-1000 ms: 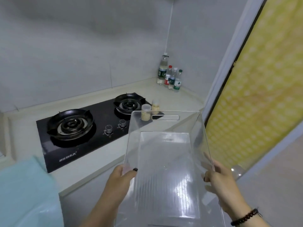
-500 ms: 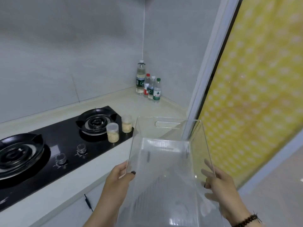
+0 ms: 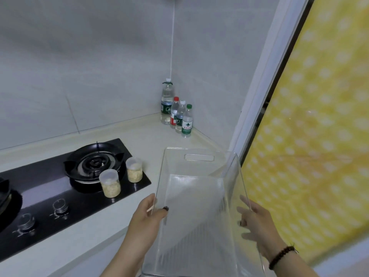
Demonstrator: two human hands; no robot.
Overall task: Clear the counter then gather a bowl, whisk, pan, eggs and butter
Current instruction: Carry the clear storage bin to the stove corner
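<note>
Bin: a clear plastic bin (image 3: 196, 208) is held in the air in front of the person, its far end over the worktop's right end, a slot handle cut in that end.
Left hand: the left hand (image 3: 146, 216) is closed on the bin's left wall, thumb hooked over the rim to the inside, the other fingers hidden on the outside.
Right hand: the right hand (image 3: 257, 222) is laid against the bin's right wall from outside, fingers (image 3: 244, 211) nearly straight and spread, seen through the plastic; a dark bead bracelet (image 3: 281, 256) is worn on the wrist.
Worktop: the pale worktop (image 3: 147, 134) carries a black hob (image 3: 60, 188).
Jars: two lidded jars (image 3: 110, 183) of yellowish grains are stood on the hob's right end, beside the burner.
Bottles: four bottles (image 3: 176, 112) are grouped in the far corner, well apart from the bin.
Right side: a yellow dotted curtain (image 3: 319, 126) is seen.
</note>
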